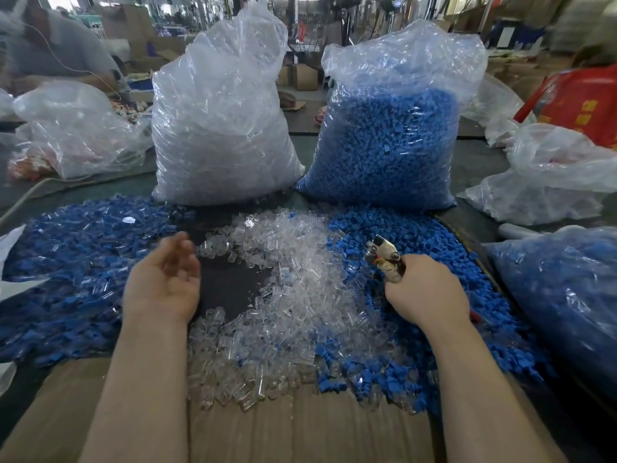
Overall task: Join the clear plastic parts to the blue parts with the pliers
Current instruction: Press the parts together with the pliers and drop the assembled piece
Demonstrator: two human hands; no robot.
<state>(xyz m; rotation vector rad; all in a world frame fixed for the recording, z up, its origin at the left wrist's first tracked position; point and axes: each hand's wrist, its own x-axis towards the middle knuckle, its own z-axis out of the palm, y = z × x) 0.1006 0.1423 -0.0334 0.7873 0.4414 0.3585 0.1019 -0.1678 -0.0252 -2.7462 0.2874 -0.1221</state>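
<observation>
Nearest the camera, a flattened cardboard sheet across the front edge of the desk, two bare forearms reaching out over it. Left hand palm-up, fingers loosely apart and blurred, nothing held, hovering at the inner edge of the mixed heap of joined parts on the left. Right hand wrapped tight round the handles of the pliers, head up and tilted inward; whether the jaws stand parted or closed is too small to tell, and no part seen between them. Hands well apart.

Between them, the pile of clear plastic parts down the middle, ringing a bare dark patch of desk; the loose blue parts just beside it on the right, under and behind the pliers hand.

Judged a between-pieces moment: nothing loaded, a fresh pair probably needed. Next move likely calls for the free hand to pick one clear part and one blue, seat them together, then bring the pliers across to squeeze.

Further back, a tall sack of clear parts and a sack of blue ones side by side, with more plastic bags at both sides and a red bag far right. Beyond, a blurred workshop with cartons, and another person seated far left.
</observation>
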